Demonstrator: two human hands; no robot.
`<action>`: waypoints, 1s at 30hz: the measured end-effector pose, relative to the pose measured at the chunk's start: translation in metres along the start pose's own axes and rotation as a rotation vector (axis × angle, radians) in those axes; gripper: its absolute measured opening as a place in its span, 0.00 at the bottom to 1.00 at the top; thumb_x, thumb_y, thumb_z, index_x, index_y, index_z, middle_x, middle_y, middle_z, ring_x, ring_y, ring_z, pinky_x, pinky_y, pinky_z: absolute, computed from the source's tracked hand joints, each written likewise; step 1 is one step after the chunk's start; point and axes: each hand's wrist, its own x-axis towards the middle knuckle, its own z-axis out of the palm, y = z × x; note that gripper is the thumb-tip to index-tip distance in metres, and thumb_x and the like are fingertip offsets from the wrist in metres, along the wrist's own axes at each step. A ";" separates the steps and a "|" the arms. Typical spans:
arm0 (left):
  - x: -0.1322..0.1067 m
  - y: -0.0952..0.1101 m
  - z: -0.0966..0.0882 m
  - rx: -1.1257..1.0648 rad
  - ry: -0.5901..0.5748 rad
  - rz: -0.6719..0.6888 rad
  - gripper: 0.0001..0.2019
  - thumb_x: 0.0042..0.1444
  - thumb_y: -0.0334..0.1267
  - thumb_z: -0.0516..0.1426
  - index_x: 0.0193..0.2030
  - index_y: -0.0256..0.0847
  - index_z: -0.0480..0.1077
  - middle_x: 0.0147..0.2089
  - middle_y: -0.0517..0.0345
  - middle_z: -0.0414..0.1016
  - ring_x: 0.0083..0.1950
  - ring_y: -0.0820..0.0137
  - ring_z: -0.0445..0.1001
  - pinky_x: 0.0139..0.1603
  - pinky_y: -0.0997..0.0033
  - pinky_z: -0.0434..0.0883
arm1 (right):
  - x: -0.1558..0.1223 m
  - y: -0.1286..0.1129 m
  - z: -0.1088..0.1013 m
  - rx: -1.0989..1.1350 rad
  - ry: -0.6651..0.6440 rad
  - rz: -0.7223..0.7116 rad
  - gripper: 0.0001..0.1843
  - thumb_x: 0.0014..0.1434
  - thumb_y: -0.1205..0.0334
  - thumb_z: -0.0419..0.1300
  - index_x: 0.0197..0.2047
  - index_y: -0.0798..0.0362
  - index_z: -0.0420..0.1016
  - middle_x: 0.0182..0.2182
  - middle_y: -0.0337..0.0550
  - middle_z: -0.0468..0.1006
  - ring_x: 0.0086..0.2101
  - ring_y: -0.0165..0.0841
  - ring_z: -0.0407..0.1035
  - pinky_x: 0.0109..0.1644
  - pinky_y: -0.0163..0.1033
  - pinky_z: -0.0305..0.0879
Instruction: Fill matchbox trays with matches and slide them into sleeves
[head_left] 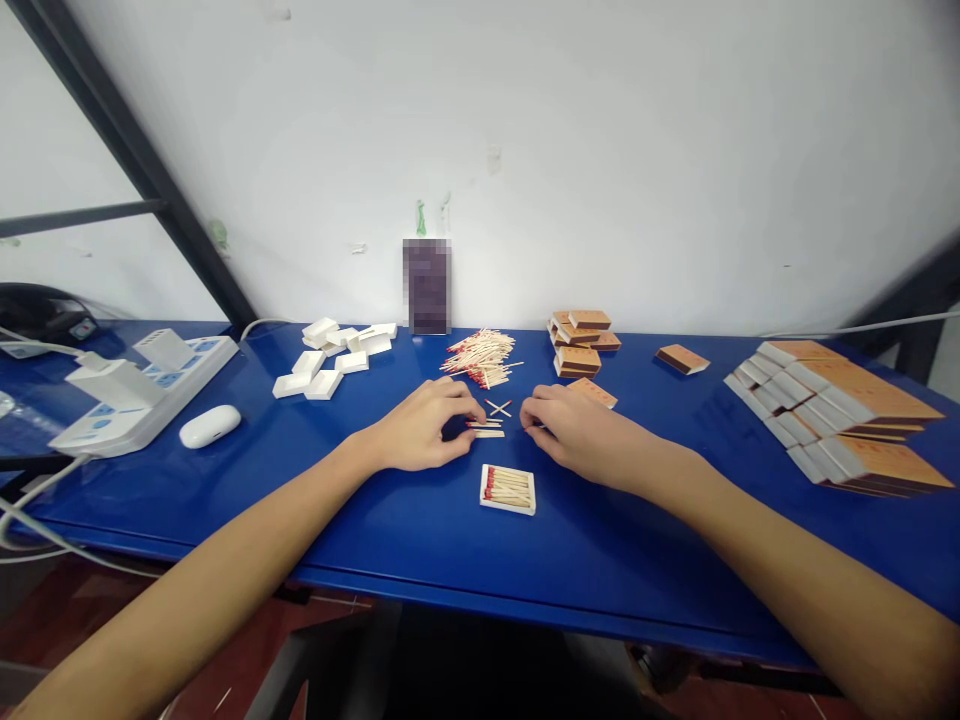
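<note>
My left hand [427,428] rests on the blue table with thumb and forefinger curled around the red-headed end of a few matches [491,433] lying there. My right hand [574,432] is to their right, fingers bent inward and thumb close to the forefinger; what lies between them is hidden. Just beyond the fingers, two matches [498,408] lie crossed. Nearer to me sits a white matchbox tray [508,510] filled with matches, heads to the left. A loose heap of matches [484,355] lies farther back, near the wall.
Several white trays [324,384] lie at the back left. Matchbox sleeves [577,362] are piled back right, with one box [682,359] apart and a large stack [840,400] at far right. A power strip [142,395] and white earbud case [210,426] occupy the left.
</note>
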 end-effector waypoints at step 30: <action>-0.003 -0.008 -0.002 -0.013 0.010 0.011 0.09 0.56 0.32 0.54 0.41 0.42 0.74 0.46 0.55 0.70 0.49 0.64 0.68 0.55 0.60 0.63 | 0.008 -0.009 0.012 0.396 0.147 -0.080 0.10 0.64 0.64 0.57 0.44 0.52 0.78 0.38 0.45 0.75 0.38 0.35 0.70 0.41 0.40 0.66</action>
